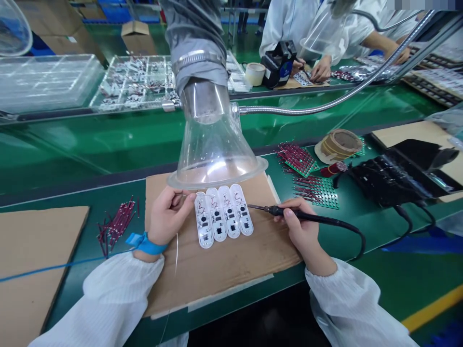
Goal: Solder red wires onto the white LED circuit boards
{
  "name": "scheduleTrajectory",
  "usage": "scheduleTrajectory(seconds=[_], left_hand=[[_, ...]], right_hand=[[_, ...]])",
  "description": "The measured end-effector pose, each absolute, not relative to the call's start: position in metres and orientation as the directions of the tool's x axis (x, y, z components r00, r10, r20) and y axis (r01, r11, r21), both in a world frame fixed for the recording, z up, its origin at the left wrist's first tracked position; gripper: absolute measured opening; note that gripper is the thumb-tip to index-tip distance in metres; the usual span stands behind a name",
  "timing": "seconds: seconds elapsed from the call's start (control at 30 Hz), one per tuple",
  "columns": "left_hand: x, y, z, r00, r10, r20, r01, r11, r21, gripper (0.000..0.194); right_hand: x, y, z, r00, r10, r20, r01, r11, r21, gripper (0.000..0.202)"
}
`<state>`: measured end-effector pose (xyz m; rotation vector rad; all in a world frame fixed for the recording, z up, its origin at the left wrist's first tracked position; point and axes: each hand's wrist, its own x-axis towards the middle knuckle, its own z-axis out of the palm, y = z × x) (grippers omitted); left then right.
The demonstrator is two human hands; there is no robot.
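Observation:
Several long white circuit boards with rounded ends [224,217] lie side by side on a brown cardboard sheet [224,279], with small dark parts and thin red wires on them. My left hand [170,214], a blue strap around its wrist, pinches a thin solder wire [177,255] at the upper left of the boards. The wire trails down over the cardboard. In my right hand [298,224] is a black-handled soldering iron [285,211], its tip pointing left close to the right-hand board. Whether the tip touches that board I cannot tell.
A clear fume hood [217,154] hangs just above the boards. Red wire pieces [117,224] lie to the left. Green boards with red wires [316,190], a round container [338,145] and a black soldering stand [394,168] are on the right. Opposite, a co-worker's hands [320,70] work.

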<state>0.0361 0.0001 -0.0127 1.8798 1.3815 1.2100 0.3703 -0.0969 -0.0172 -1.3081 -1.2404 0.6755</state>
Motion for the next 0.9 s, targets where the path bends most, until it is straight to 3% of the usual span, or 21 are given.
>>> scheduleTrajectory(seconds=[0.27,0.5,0.7,0.9], left_hand=[[0.037,-0.001,-0.009,0.122,0.908,0.401,0.489,-0.407,0.772,0.009],[0.040,-0.002,-0.002,0.209,0.865,0.457,0.502,-0.495,0.709,0.007],[0.038,0.000,-0.006,0.178,0.853,0.491,0.470,-0.512,0.719,0.007],[0.037,0.000,-0.009,0.170,0.849,0.500,0.446,-0.518,0.730,0.007]], right_hand=[[0.372,-0.099,-0.017,0.210,0.936,0.282,0.352,0.197,-0.915,0.034],[0.375,-0.100,-0.022,0.196,0.935,0.295,0.341,0.217,-0.915,0.027],[0.377,-0.099,-0.024,0.174,0.934,0.312,0.332,0.243,-0.912,0.020],[0.370,-0.099,-0.013,0.271,0.895,0.353,0.186,0.311,-0.932,0.020]])
